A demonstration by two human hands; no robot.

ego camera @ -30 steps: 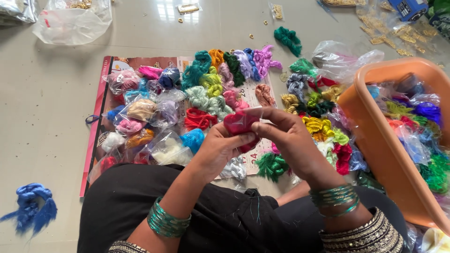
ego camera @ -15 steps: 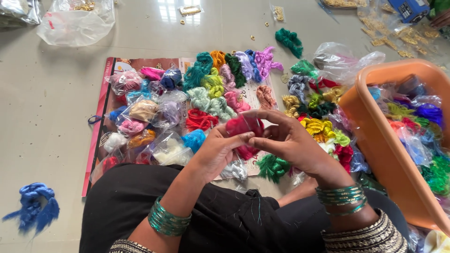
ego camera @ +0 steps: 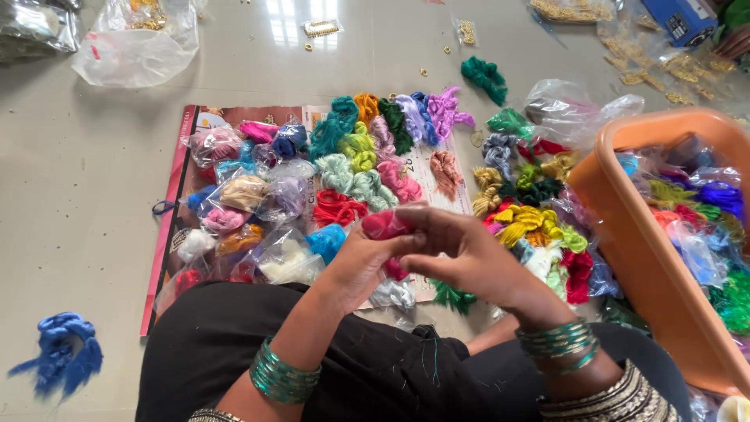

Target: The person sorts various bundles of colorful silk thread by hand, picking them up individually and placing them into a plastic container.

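Pink thread bundle [ego camera: 384, 224] pinched closed between left hand [ego camera: 361, 266] and right hand [ego camera: 469, 254]; many bundles lie sorted on the floor mat [ego camera: 168, 227], more fill the orange tub [ego camera: 641, 258] at its right edge

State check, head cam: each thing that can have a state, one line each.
left hand: closed on pink thread bundle
right hand: fingers pinching the same bundle
orange tub: open, filled with bagged threads
loose thread skeins: spread over printed sheet
small clear bags: filled with thread, lying on the sheet
blue skein: alone on floor
large clear bag: crumpled, mostly flat
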